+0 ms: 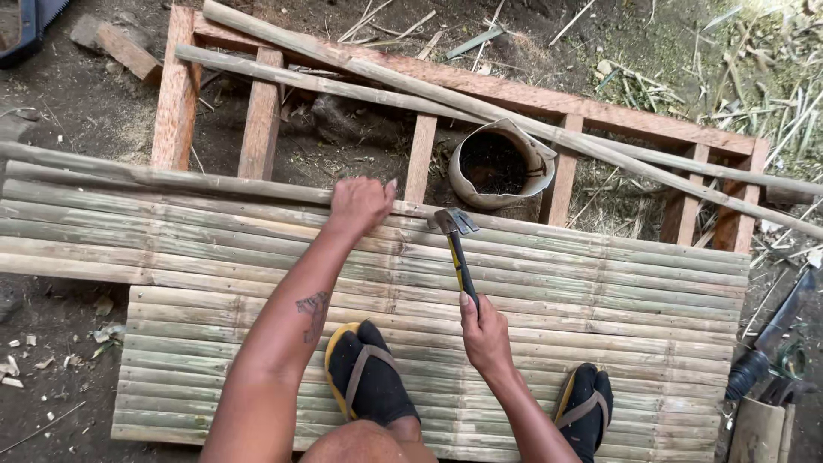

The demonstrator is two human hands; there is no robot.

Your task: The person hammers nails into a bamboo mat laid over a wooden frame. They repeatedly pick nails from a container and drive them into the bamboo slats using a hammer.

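Note:
My left hand (360,204) presses on the far edge of a row of split bamboo slats (214,249), fingers curled over the outermost slat. In my right hand (485,333) is a claw hammer (455,236) with a yellow and black handle; its head rests on the slats just right of my left hand. The slats lie side by side across a reddish wooden frame (177,94). Whether a nail sits under my left fingers is hidden. My feet in black sandals (369,377) stand on the nearer slats.
Two long bamboo poles (480,107) lie diagonally over the frame's far side. A cracked round pot (501,163) sits on the ground inside the frame. A wood offcut (127,50) lies top left. Tools with dark handles (771,343) lie at the right edge. Dirt and bamboo scraps surround everything.

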